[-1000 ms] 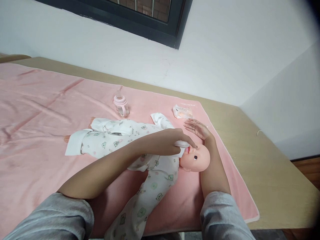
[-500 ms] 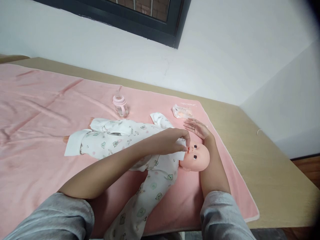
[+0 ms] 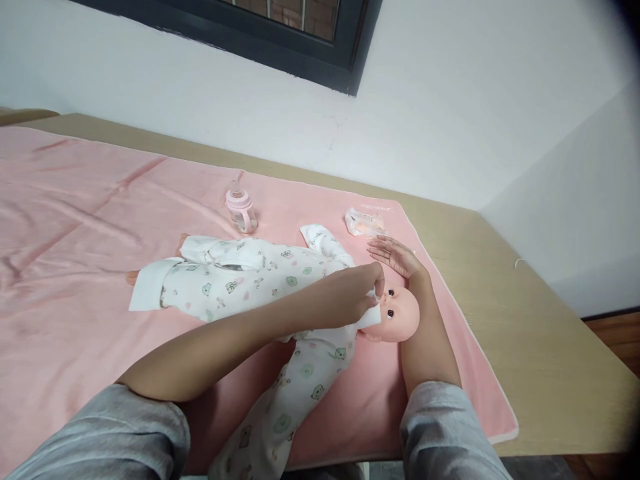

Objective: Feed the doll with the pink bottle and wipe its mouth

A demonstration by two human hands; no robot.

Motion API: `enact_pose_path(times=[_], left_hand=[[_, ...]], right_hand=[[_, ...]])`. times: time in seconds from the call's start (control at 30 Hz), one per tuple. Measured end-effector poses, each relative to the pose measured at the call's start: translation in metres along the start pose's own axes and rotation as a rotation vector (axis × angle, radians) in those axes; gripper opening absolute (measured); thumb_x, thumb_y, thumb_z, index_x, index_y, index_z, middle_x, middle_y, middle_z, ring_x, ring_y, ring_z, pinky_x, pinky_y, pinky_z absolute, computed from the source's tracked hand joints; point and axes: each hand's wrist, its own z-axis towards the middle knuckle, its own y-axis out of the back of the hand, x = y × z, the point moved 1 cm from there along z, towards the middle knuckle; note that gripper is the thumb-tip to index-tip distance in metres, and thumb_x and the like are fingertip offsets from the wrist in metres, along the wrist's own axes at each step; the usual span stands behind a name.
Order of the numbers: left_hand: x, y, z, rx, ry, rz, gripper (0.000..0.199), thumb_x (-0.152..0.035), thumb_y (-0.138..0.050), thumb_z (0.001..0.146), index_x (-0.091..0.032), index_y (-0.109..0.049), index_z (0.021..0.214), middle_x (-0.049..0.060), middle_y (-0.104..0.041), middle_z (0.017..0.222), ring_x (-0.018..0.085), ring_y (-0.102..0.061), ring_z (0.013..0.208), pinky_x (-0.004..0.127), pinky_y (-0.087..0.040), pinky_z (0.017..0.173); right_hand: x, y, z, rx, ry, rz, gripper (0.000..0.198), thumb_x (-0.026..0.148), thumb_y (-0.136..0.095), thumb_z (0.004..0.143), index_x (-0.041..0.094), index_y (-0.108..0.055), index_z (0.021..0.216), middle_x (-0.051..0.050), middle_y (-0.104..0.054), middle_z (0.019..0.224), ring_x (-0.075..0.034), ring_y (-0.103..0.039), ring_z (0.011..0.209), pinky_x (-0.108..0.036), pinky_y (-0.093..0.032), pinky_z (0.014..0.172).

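A bald baby doll point(image 3: 404, 315) lies on its back, in white clothes point(image 3: 270, 273) printed with small green animals. My left hand point(image 3: 363, 287) reaches across its chest with closed fingers, pinching a plain white cloth point(image 3: 371, 319) over the lower part of its face. Whether this cloth is separate from the clothes' collar I cannot tell. My right hand point(image 3: 393, 255) lies beyond the head with fingers stretched out and holds nothing. The right forearm passes close against the top of the doll's head. Near those fingertips is a small clear plastic packet point(image 3: 365, 222).
A pink blanket point(image 3: 90, 260) covers much of the wooden table point(image 3: 540, 360). A pink-topped baby bottle point(image 3: 241, 212) stands beyond the doll's legs. The near sleeve of the clothes reaches the table's front edge. Behind the table rises a white wall point(image 3: 280, 127) with a dark window frame point(image 3: 345, 60).
My left hand has moved slightly to the right with the white cloth, which now covers the doll's mouth. My right hand and the doll look unmoved.
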Motion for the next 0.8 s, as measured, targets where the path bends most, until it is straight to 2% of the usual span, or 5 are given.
enact_pose_path(times=[0.23, 0.8], left_hand=[[-0.001, -0.007, -0.001, -0.071, -0.066, 0.088, 0.011, -0.013, -0.045, 0.082, -0.023, -0.042, 0.085, 0.0, -0.06, 0.082, 0.019, -0.054, 0.072, 0.032, -0.039, 0.062], [0.007, -0.018, 0.004, -0.07, -0.08, 0.114, 0.013, -0.012, -0.047, 0.078, -0.022, -0.042, 0.083, 0.001, -0.059, 0.084, 0.018, -0.052, 0.069, 0.033, -0.037, 0.06]], right_hand=[[-0.004, 0.005, 0.002, 0.03, 0.014, 0.016, 0.032, 0.035, -0.067, 0.084, 0.023, -0.063, 0.114, -0.008, -0.071, 0.118, -0.024, -0.067, 0.113, -0.05, -0.042, 0.114], [-0.004, 0.006, 0.004, 0.028, 0.008, 0.003, 0.032, 0.035, -0.069, 0.082, 0.025, -0.064, 0.112, -0.007, -0.071, 0.118, -0.024, -0.066, 0.114, -0.05, -0.043, 0.114]])
